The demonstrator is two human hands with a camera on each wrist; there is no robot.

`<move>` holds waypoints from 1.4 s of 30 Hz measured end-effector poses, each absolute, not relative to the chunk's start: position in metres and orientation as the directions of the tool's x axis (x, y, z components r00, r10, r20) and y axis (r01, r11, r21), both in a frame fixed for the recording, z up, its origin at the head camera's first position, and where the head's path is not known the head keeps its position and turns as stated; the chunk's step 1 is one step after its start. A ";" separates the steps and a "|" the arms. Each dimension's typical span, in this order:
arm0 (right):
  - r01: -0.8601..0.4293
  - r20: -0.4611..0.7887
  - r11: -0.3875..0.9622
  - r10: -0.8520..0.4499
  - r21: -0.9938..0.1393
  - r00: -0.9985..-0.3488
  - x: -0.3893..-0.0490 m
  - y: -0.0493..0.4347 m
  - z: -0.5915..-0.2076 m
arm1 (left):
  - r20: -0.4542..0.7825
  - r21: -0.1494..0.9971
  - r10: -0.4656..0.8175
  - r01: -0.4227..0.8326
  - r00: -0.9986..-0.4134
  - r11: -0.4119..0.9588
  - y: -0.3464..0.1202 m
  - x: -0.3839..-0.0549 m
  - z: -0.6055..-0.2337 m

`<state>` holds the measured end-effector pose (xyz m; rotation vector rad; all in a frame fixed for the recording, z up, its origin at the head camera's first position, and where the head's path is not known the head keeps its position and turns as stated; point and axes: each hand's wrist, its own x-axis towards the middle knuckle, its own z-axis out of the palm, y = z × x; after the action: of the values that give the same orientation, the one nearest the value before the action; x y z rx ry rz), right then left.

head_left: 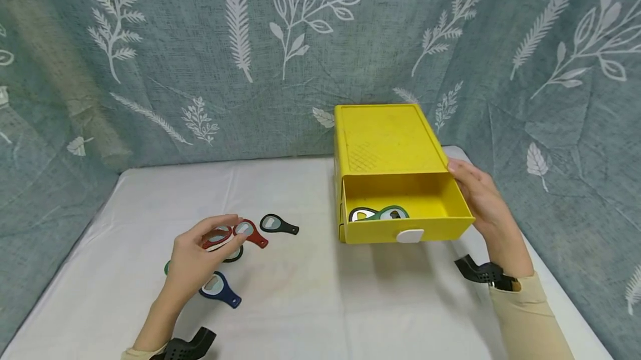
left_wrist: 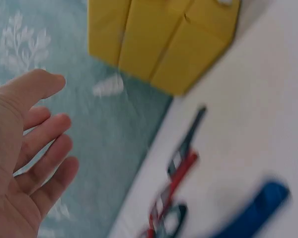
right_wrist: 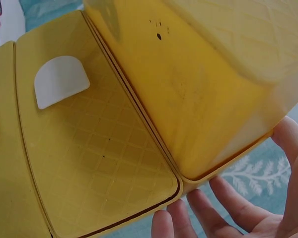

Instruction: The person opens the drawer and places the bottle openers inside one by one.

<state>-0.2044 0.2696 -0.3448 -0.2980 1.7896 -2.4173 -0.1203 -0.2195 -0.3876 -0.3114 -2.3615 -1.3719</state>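
My L hand [head_left: 195, 257] hovers over flat openers on the white surface [head_left: 300, 293]; fingers loosely spread, nothing btwn them per L wrist view. Closest is the red opener [head_left: 258, 239], w/ a black opener [head_left: 286, 227] just beyond & a blue opener [head_left: 227, 294] on the near side; others part-hidden under the hand. R hand [head_left: 483, 204] rests against the side of the yellow drawer unit [head_left: 390, 137], fingers laid along it, not clenched. Top drawer [head_left: 368, 232] is pulled out, green opener [head_left: 394, 213] plus at least one more inside.

Risks IMO: openers lie thin & bunched, so a hasty pinch could snag two or skid one. Drawer juts out, so a shove from R hand might shift the unit. R fingers sit nr the drawer edge; careless shutting could nip them.
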 end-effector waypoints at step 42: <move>0.006 0.054 -0.286 -0.201 -0.958 -0.978 -0.207 0.270 -0.344 | 0.096 0.718 -0.086 0.009 -0.992 0.696 -0.296 -0.116 -0.446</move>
<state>-0.2070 0.2697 -0.3445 -0.2475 1.7928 -2.4075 -0.1156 -0.2960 -0.4456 0.0626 -2.7798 -1.1775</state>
